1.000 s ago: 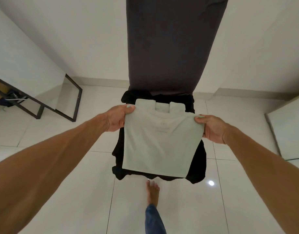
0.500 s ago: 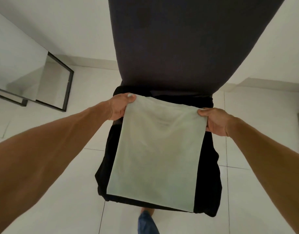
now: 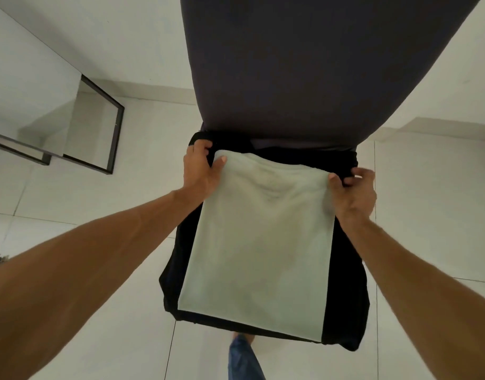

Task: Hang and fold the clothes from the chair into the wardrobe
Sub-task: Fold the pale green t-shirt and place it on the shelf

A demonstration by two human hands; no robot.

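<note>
A folded pale green shirt (image 3: 260,242) lies flat on a black garment (image 3: 345,283) that covers the seat of a chair with a tall dark backrest (image 3: 304,64). My left hand (image 3: 201,171) grips the shirt's far left corner, thumb on top, fingers curled into the black cloth behind it. At the far right corner my right hand (image 3: 353,190) pinches the shirt, its fingers also curled round a fold of black fabric.
White tiled floor (image 3: 112,325) surrounds the chair. A black-framed mirror (image 3: 98,124) leans by the wall at the left. White walls rise behind the chair. My jeans leg and bare foot (image 3: 244,355) show below the seat's front edge.
The shirt has come down from hanging in front of the chair to lying on the black garment. Both hands have moved forward to the seat's back and I stand closer.
</note>
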